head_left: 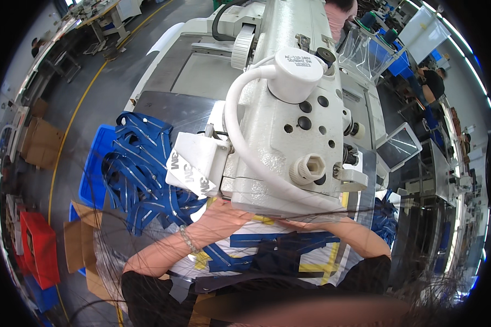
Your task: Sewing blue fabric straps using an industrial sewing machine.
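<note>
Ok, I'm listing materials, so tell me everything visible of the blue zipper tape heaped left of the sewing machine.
The blue zipper tape is a loose, tangled heap of long, flat, fabric-looking strips with pale, metallic-looking lines along them. It lies in overlapping loops and folds, left of the white sewing machine and beside a blue bin. Its lower strands lie near the left hand; whether they touch is unclear.

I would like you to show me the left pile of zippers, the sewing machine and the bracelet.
Zippers (141, 173): head view, middle of the pile.
Sewing machine (270, 132): head view, white housing.
Bracelet (187, 239): head view, side facing the camera.
</note>
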The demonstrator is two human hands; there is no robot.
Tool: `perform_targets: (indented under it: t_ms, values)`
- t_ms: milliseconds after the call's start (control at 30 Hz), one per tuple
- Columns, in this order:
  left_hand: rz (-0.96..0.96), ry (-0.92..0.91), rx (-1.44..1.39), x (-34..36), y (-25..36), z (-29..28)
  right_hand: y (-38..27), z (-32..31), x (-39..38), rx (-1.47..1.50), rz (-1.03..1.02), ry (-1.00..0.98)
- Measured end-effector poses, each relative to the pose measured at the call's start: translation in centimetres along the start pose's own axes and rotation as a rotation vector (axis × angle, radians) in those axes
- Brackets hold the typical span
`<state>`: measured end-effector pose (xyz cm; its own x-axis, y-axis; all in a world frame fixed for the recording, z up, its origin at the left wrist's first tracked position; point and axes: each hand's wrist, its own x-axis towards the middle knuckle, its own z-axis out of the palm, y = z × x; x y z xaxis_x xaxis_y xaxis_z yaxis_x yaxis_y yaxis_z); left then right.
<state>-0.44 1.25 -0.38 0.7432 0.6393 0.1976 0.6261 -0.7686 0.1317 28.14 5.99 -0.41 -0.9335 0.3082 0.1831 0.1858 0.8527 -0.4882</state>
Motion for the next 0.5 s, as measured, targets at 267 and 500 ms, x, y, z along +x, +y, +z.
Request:
perform_targets:
  t_ms: [267,500]
  values:
    - [0.023,0.094,0.074,0.1,0.3,-0.8,-1.8,-1.0,1.4,0.07,0.113,-0.002]
    - [0.044,0.205,0.043,0.1,0.0,-0.7,-3.4,-0.5,2.2,-0.229,0.025,0.122]
